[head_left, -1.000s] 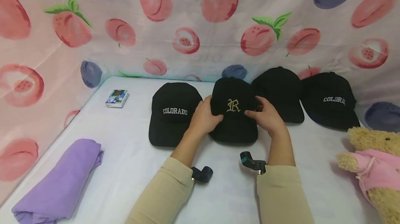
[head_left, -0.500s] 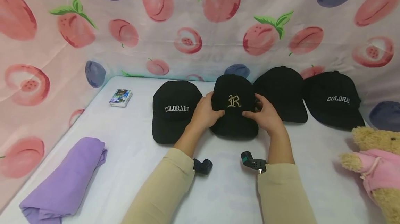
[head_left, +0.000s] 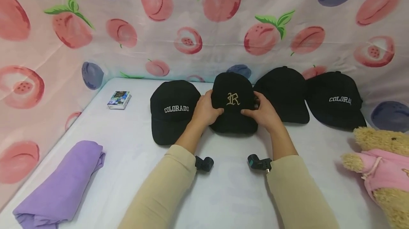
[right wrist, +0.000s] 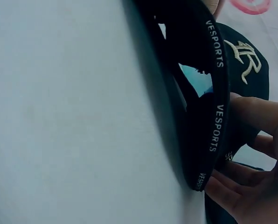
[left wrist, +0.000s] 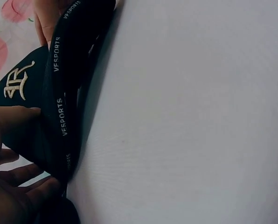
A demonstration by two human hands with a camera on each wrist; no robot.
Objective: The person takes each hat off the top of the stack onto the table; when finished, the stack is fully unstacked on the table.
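A black baseball cap [head_left: 234,115] with a gold letter R faces me, held from both sides. My left hand [head_left: 204,110] grips its left side, thumb on the front and fingers along the side. On the opposite side my right hand [head_left: 263,110] holds it the same way. Both wrist views show the brim's edge [right wrist: 217,126] with white VESPORTS lettering, and a dark gap beneath it. A black COLORADO cap [head_left: 175,115] sits just left of my left hand, partly covered by it. Close by my right hand stands a plain-fronted black cap [head_left: 284,96].
Another black COLORADO cap [head_left: 335,101] ends the row at the right. A teddy bear in pink [head_left: 386,168] lies at the right edge. To the left are a small patterned box [head_left: 119,100] and a folded purple cloth [head_left: 64,183]. Peach-print fabric [head_left: 159,51] rises behind the white surface [head_left: 230,193].
Both hands have moved the gold-R cap a little away from me, and its brim now sits farther back than the left COLORADO cap's. The other caps keep their places; the head view shifts slightly.
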